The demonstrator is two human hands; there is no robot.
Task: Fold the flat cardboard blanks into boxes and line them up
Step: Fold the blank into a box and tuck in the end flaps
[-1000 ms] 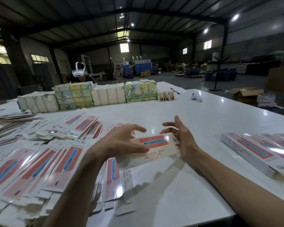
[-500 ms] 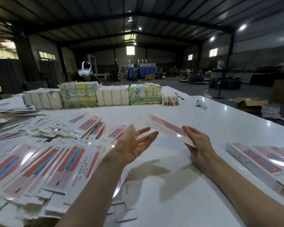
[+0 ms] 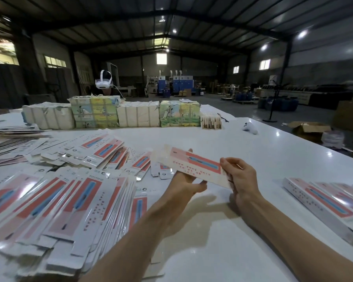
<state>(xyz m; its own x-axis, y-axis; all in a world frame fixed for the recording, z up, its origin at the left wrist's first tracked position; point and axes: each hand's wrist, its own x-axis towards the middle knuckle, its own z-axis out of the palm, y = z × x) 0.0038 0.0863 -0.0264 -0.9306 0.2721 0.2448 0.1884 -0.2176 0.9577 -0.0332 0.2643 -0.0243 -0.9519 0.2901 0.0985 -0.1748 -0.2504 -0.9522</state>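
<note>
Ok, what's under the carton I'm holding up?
The left hand supports the carton from below, above the white table. The carton hides most of that hand's fingers and part of the flat blanks beyond.

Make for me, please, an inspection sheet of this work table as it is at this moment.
Surface: white glossy table, no spill seen.
Job's things: one box held above the table; flat blanks heaped at left; finished boxes in a row at right.
Clutter: wrapped bundles along the far edge; white controller.
Hands: left hand holds the box from below; right hand pinches its near end.
Cables: thin white cable beside a headset behind the bundles.
Surroundings: dim warehouse; open carton on the floor at right.
</note>
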